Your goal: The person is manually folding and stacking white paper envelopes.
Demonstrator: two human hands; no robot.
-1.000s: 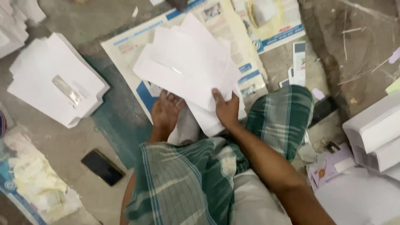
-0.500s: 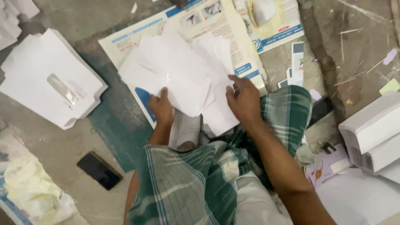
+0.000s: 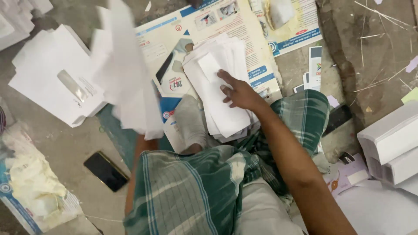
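The right hand point(image 3: 237, 92) now lies flat, fingers spread, on the small stack of white sheets point(image 3: 220, 89) left on the printed poster point(image 3: 226, 26), just beyond the green checked cloth point(image 3: 196, 187). The fan of paper both hands pressed a moment ago has split. The lifted sheaf point(image 3: 126, 74) blurs left of the stack; the left hand is hidden behind it, its grip unreadable, so sorting seems under way.

Right hand point(image 3: 238, 92) flat on stack of white envelopes point(image 3: 220, 91), fingers spread, stack lying on printed poster point(image 3: 226, 26) on floor. Blurred bundle of white sheets point(image 3: 124, 74) raised at left; left hand hidden behind it. Windowed envelope pile point(image 3: 56, 78) far left. Black phone point(image 3: 106, 171) on floor beside green checked cloth point(image 3: 191, 191).
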